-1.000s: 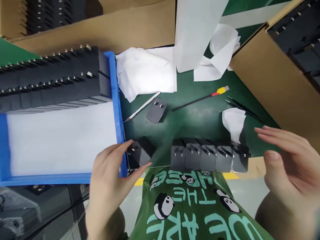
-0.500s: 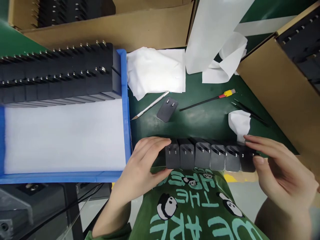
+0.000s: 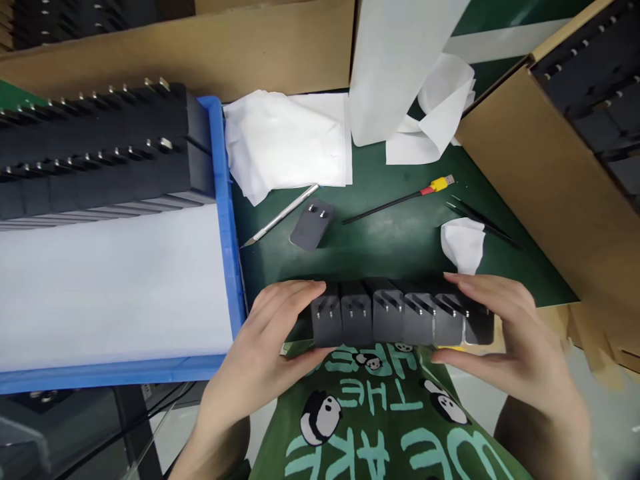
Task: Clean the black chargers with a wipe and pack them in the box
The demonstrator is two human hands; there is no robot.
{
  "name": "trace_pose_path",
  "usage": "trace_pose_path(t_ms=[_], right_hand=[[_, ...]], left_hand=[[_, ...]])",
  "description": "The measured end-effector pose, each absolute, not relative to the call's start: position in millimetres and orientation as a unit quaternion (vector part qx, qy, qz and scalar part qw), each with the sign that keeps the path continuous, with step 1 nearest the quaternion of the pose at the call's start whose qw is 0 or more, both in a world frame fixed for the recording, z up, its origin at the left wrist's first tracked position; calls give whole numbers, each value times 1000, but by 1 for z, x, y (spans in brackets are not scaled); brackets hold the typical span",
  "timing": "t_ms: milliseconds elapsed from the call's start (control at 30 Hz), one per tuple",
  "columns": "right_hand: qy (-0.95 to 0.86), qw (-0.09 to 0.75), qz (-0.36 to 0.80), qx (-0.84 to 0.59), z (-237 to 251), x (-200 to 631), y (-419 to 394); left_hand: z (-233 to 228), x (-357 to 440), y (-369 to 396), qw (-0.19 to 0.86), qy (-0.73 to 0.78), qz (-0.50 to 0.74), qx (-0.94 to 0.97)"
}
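Note:
A row of several black power adapters (image 3: 387,323) with metal prongs stands at the table's front edge, in front of my body. My left hand (image 3: 263,343) is curled round the row's left end, fingertips on the far side and thumb on the near side. Round the right end goes my right hand (image 3: 523,340), its fingers along the back top edge and its thumb stretched along the near side. One more adapter (image 3: 313,225) lies loose beyond the row, prongs up. To its left rests a craft knife (image 3: 285,212).
A blue tray (image 3: 227,247) at left holds stacked adapters on white lining. White cloths (image 3: 285,147) lie behind. A short USB cable (image 3: 395,207), tweezers (image 3: 485,223) and a small white cloth (image 3: 463,243) lie right. Cardboard boxes (image 3: 545,173) with adapters flank the table.
My right hand has shifted from pinching the last adapter to spanning the row's right end, fingers behind and thumb in front. The left hand keeps its place at the left end. The view has shifted.

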State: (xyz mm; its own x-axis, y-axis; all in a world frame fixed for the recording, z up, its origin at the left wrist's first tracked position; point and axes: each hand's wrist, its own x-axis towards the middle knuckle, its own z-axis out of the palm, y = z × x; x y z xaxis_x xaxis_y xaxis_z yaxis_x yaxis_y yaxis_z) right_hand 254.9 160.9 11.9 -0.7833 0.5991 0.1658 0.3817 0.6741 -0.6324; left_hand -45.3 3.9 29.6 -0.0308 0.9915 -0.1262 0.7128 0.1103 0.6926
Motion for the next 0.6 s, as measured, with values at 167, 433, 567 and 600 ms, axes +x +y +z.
trace_pose_path(t_ms=[167, 433, 567, 600], right_hand=[[-897, 185, 297, -270, 8, 254, 163], [-899, 192, 300, -255, 5, 253, 164], [-883, 201, 326, -270, 3, 259, 164], [-877, 203, 336, -276, 1, 261, 164]], left_hand=[[32, -43, 8, 297, 678, 212, 638], [51, -81, -9, 189, 740, 139, 631], [68, -74, -13, 87, 780, 81, 614], [72, -67, -12, 89, 791, 93, 598]])
